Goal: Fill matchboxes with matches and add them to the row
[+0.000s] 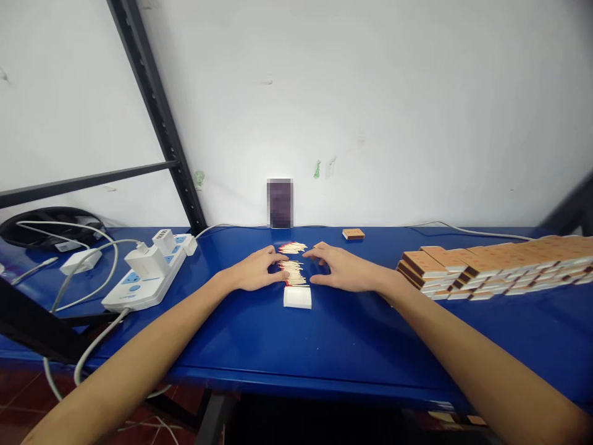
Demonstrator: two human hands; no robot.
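Observation:
A loose heap of red-tipped matchsticks (293, 272) lies on the blue table (324, 337), with a smaller bunch of matchsticks (293, 248) just behind it. My left hand (256, 270) rests palm down at the left of the heap, fingers stretched toward it and touching its edge. My right hand (345, 268) lies at the right of the heap, fingers spread and slightly curled around that side. A small white matchbox tray (297, 297) sits just in front of the heap, between my wrists. Neither hand holds anything.
Stacked rows of orange matchboxes (491, 266) fill the table's right side. A single matchbox (353, 233) lies near the wall. A white power strip (148, 272) with chargers and cables sits at the left, beside a black shelf upright (160, 117). A blurred dark card (280, 203) leans against the wall.

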